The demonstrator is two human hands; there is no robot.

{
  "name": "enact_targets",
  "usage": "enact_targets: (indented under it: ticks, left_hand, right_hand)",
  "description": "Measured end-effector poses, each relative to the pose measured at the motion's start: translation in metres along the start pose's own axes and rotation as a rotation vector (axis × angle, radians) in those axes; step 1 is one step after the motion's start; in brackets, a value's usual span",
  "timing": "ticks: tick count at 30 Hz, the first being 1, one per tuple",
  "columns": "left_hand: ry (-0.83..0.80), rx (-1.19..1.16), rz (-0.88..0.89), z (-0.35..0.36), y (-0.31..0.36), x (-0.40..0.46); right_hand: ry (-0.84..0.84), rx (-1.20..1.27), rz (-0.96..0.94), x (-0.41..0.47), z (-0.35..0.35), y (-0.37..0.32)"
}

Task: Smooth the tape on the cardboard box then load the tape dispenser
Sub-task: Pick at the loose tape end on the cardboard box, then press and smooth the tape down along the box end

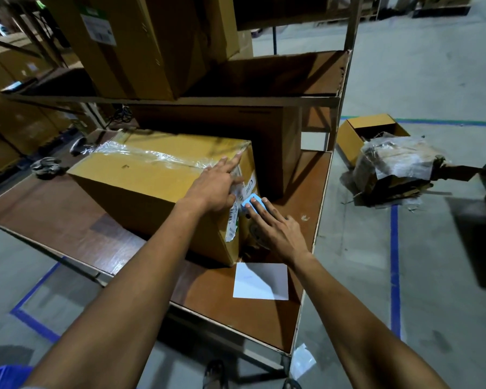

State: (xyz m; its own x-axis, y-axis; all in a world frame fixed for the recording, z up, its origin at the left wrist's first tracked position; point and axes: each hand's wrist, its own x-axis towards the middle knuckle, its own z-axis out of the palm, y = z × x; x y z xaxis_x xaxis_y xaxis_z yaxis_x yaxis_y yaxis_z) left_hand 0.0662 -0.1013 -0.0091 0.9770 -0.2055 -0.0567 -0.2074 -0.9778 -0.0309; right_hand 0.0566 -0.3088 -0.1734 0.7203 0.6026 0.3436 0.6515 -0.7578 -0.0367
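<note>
A long yellow cardboard box (pixel 141 178) lies on the brown table (pixel 68 220). Clear tape (pixel 152 155) runs crinkled along its top and down its right end. My left hand (pixel 216 186) lies flat on the box's top right corner, fingers spread over the tape. My right hand (pixel 272 223) is flat against the box's right end, fingers apart, its fingertips on a light blue object (pixel 249 202). Beneath that hand a dark, round thing shows, too hidden to identify. No tape dispenser is clearly visible.
A white sheet (pixel 260 280) lies on the table near its front right edge. A larger dark box (pixel 222 127) stands behind, under a shelf (pixel 264 80) carrying more boxes. A crumpled cloth (pixel 45 167) sits at the left. Wrapped cardboard scrap (pixel 393 167) lies on the floor to the right.
</note>
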Motion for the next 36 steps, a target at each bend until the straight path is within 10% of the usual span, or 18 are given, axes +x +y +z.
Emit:
enact_targets:
  ticks: [16, 30, 36]
  left_hand:
    - [0.474, -0.224, 0.120, -0.011, 0.066, -0.033]
    - [-0.159, -0.636, -0.308, 0.102, 0.089, -0.035]
    - [-0.126, -0.715, -0.352, 0.122, 0.094, -0.032]
  right_hand:
    - [0.281, 0.843, 0.513, -0.029, -0.007, -0.016]
    - [0.326, 1.792, 1.055, -0.047, 0.036, -0.031]
    - [0.217, 1.685, 1.137, -0.046, 0.043, -0.032]
